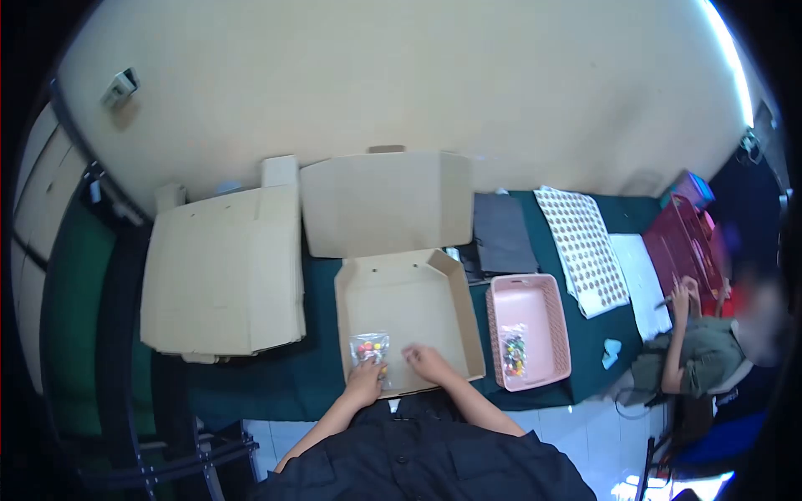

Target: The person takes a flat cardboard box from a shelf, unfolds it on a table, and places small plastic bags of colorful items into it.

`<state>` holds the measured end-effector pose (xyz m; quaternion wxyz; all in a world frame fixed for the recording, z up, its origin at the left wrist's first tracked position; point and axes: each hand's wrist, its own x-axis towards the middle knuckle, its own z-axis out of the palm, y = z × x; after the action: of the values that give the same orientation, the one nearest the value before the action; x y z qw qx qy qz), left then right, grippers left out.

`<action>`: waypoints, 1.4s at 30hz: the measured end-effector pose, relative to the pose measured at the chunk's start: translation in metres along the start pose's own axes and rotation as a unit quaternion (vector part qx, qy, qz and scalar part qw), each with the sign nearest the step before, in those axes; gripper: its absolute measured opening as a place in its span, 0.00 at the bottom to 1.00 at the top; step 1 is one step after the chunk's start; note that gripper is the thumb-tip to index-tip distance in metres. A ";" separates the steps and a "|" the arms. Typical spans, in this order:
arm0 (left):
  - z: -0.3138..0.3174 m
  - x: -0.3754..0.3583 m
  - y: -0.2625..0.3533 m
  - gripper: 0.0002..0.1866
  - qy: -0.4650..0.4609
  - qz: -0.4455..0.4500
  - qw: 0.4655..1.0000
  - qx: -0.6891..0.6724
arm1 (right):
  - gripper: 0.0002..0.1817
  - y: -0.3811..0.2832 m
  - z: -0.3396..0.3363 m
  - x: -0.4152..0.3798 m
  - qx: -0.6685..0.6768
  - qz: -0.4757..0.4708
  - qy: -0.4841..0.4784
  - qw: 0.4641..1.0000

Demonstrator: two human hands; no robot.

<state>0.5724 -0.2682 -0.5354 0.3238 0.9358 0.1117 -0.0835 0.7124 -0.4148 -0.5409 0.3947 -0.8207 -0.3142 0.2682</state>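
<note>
An open cardboard box (393,301) lies in front of me, its lid raised toward the wall. Inside, at the near left corner, is a clear plastic bag of small colourful pieces (368,344). My left hand (365,382) closes over the lower part of this bag and hides some of it. My right hand (427,364) hovers over the near side of the box floor, fingers loosely bent and slightly apart, with nothing visible in them. To the right, a pink basket (547,334) holds a similar bag of colourful pieces (513,352).
Flattened cardboard boxes (224,271) are stacked at left. Beyond the basket lie black folders or bags (503,234), sheets of round brown stickers (583,250) and light-blue scraps (611,352). Another person (702,355) sits at far right beside a maroon crate (681,242).
</note>
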 end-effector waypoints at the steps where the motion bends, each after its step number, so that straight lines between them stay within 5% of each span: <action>1: 0.000 0.000 0.000 0.23 -0.006 -0.004 1.000 0.009 | 0.12 -0.006 -0.022 -0.004 0.039 0.018 0.067 0.997; 3: -0.001 0.000 0.003 0.24 -0.026 -0.012 1.000 0.001 | 0.11 -0.022 -0.074 -0.018 0.058 0.005 0.266 0.962; 6: -0.004 0.003 0.004 0.25 -0.035 -0.021 0.999 0.007 | 0.14 0.063 -0.123 -0.033 -0.014 0.025 0.448 0.894; 8: -0.006 0.002 0.003 0.25 -0.048 -0.027 0.998 0.008 | 0.16 0.088 -0.152 -0.062 -0.019 0.187 0.436 0.880; 11: -0.005 0.004 0.000 0.25 -0.058 -0.031 0.998 0.006 | 0.37 0.135 -0.151 -0.089 -0.148 0.418 0.286 0.849; 12: -0.004 0.005 -0.003 0.25 -0.066 -0.034 0.997 -0.001 | 0.45 0.145 -0.144 -0.092 -0.132 0.424 0.317 0.838; 15: -0.007 0.009 -0.003 0.24 -0.099 -0.047 0.993 -0.034 | 0.42 0.145 -0.150 -0.098 -0.059 0.377 0.326 0.865; 18: -0.006 0.010 -0.005 0.23 -0.009 -0.025 1.000 0.000 | 0.36 0.072 -0.172 -0.099 0.045 0.361 0.308 0.879; 20: -0.009 0.017 -0.005 0.21 0.040 -0.002 0.991 -0.129 | 0.32 0.049 -0.178 -0.086 0.125 0.366 0.322 0.864; 22: -0.014 0.026 -0.005 0.19 0.049 0.014 0.987 -0.153 | 0.22 0.057 -0.164 -0.065 -0.077 0.128 0.568 0.809; 23: -0.015 0.031 -0.005 0.18 0.037 0.015 0.974 -0.222 | 0.16 0.052 -0.156 -0.051 -0.122 0.064 0.564 0.814; 25: -0.021 0.041 0.002 0.18 0.029 0.011 0.961 -0.274 | 0.15 -0.003 -0.146 -0.032 0.125 0.069 0.390 0.910; 27: -0.041 0.049 0.031 0.20 0.020 -0.022 0.929 -0.370 | 0.15 -0.029 -0.113 -0.013 0.116 0.011 0.309 0.944; 31: -0.044 0.059 0.050 0.22 0.046 -0.070 0.847 -0.526 | 0.21 -0.006 -0.017 0.024 0.411 0.144 0.094 0.895; 34: -0.041 0.064 0.043 0.18 0.114 -0.137 0.833 -0.524 | 0.17 -0.039 0.010 0.025 0.445 0.051 0.104 0.888; 36: -0.039 0.059 0.020 0.17 0.063 -0.142 0.823 -0.546 | 0.15 -0.037 0.021 0.024 0.453 0.028 0.085 0.887; 42: -0.007 0.052 0.003 0.12 0.126 -0.128 0.821 -0.542 | 0.14 -0.022 0.037 0.024 0.429 0.048 0.050 0.901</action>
<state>0.6238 -0.2585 -0.5401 0.7486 0.5887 0.2972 0.0688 0.6958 -0.3690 -0.5481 0.7107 -0.5982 -0.1090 0.3538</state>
